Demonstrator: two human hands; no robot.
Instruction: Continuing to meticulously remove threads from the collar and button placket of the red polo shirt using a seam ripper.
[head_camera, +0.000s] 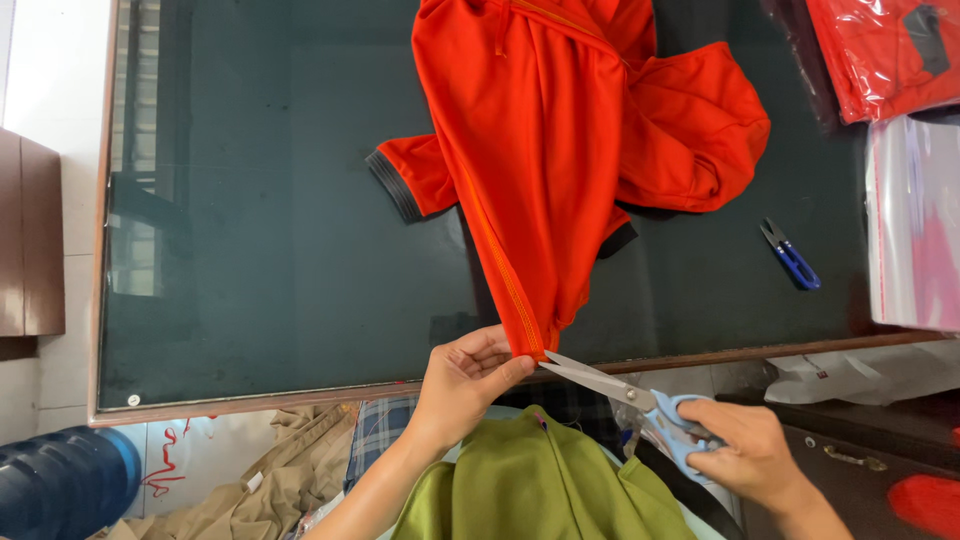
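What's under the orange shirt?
The orange shirt lies on a dark glass tabletop, which shows all around it. A black-edged sleeve cuff sticks out. Whatever lies directly beneath the cloth is hidden.

Both forearms are bare to the edge of view, with no sleeve, watch, ring or glove showing on the left hand (468, 380) or the right hand (752, 455) (nails short and plain). An olive-green garment (540, 485) covers the torso below.
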